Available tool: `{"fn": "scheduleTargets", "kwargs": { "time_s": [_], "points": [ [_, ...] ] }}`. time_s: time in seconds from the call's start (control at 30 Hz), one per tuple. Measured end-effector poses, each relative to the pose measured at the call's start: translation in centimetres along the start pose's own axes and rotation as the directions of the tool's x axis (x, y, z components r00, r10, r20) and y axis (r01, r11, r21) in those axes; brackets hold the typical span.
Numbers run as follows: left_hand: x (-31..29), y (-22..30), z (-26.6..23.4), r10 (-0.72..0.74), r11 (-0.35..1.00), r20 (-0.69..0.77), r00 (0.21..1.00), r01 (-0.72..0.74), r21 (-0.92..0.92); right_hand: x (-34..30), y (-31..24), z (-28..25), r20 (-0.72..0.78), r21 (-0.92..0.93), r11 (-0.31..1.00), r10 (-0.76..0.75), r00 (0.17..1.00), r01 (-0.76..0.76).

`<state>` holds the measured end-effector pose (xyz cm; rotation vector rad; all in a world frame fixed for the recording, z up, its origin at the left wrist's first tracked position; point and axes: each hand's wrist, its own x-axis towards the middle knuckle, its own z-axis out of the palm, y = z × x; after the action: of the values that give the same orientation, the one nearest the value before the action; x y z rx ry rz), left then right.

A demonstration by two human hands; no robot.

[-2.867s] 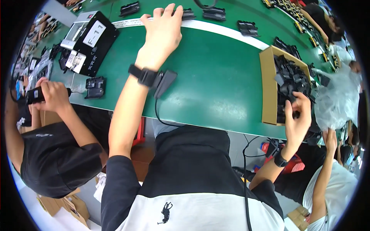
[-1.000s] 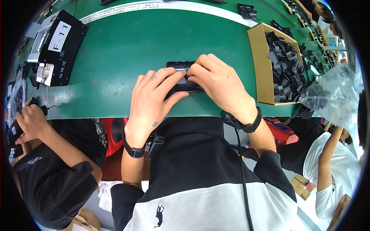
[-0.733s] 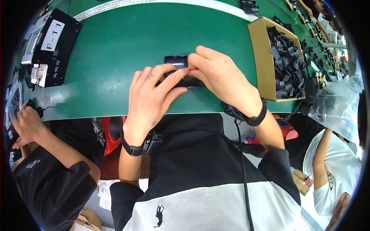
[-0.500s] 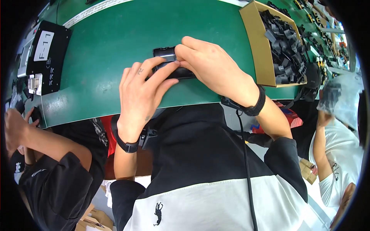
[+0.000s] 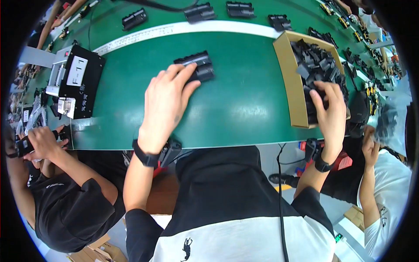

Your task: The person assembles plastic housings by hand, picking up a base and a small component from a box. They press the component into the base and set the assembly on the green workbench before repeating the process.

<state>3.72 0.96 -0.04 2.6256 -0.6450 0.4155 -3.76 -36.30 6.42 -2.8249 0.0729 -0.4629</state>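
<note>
A black ribbed plastic housing (image 5: 203,61) lies on the green tabletop in front of me. My left hand (image 5: 166,94) grips its near left part, fingers bent over the top and the thumb along the near edge, so that part is covered. To the right, my right hand (image 5: 328,105) is over a cardboard box (image 5: 289,83) heaped with small black plastic pieces (image 5: 312,56). Its thumb and fingers are curved but apart, with the fingertips among the pieces, and I see nothing held between them.
A black box-shaped device (image 5: 87,87) with a metal connector stands at the left. Several similar black housings (image 5: 200,13) lie beyond a white strip (image 5: 205,27) across the table. Co-workers sit on both sides; a hand (image 5: 43,142) works at the left, and a clear bag (image 5: 388,120) hangs at the right.
My right hand has left the housing and moved right to the box of pieces. My left hand stays on the housing. The view has shifted, showing more of the table's far side.
</note>
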Motion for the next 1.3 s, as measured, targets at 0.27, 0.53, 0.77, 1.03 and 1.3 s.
{"fn": "scheduleTargets", "kwargs": {
  "time_s": [0.27, 0.53, 0.77, 1.03, 1.3],
  "points": [
    [11.1, -6.5, 1.6, -0.276, 0.926, 0.117, 0.954, 0.231, 0.299, -0.2, -0.3, 0.6, -0.01, -0.01, 0.987, -0.162, 0.987, 0.161],
    [15.2, -16.4, 3.0, -0.044, 0.998, -0.322, 0.946, 0.055, 0.025, 0.1, 1.0, 0.7, -0.046, 0.047, 0.986, -0.159, 0.986, 0.161],
    [13.4, -22.3, 1.9, -0.131, 0.94, -0.124, 0.984, 0.163, 0.3, -1.3, -0.5, -0.7, -0.203, 0.144, 0.979, -0.116, 0.972, 0.147],
    [7.6, -13.4, -2.4, -0.251, 0.95, -0.112, 0.962, 0.267, 0.165, -3.6, -6.1, 0.7, 0.096, 0.636, 0.762, -0.231, 0.968, 0.118],
    [-4.1, -1.0, -3.1, -0.073, 0.967, 0.101, 0.992, 0.095, -0.235, -1.9, -6.9, 8.5, 0.129, 0.503, 0.838, -0.315, 0.94, 0.211]
  ]
}}
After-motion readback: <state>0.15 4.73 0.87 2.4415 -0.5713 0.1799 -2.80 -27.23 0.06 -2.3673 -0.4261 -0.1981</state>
